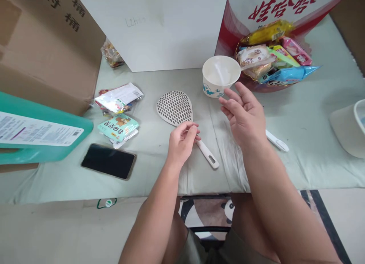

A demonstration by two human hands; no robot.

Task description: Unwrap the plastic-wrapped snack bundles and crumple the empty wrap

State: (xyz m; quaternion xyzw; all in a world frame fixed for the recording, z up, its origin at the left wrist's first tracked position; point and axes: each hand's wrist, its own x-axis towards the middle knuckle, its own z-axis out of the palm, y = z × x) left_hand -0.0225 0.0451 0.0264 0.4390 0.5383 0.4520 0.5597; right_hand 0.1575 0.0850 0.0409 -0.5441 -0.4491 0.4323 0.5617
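A white slotted skimmer [175, 107] lies on the cloth, its handle slanting toward the front edge. My left hand [182, 142] is over the skimmer's neck, thumb and fingers curled together; whether they grip anything is hidden. My right hand [245, 113] is open, palm partly up and fingers loosely spread, just in front of a paper cup [212, 87] with a blue pattern. Across the cup's mouth and over the snack basket lies a clear, spoon-like plastic piece. A white handle [277, 140] sticks out from behind my right wrist, its other end hidden.
A phone [108, 161], snack packets [119, 128] and a green jug [57, 131] are on the left. Boxes [171, 32] line the back. At the back right is a basket [256, 85] of wrapped snacks; a white container [346, 129] stands far right.
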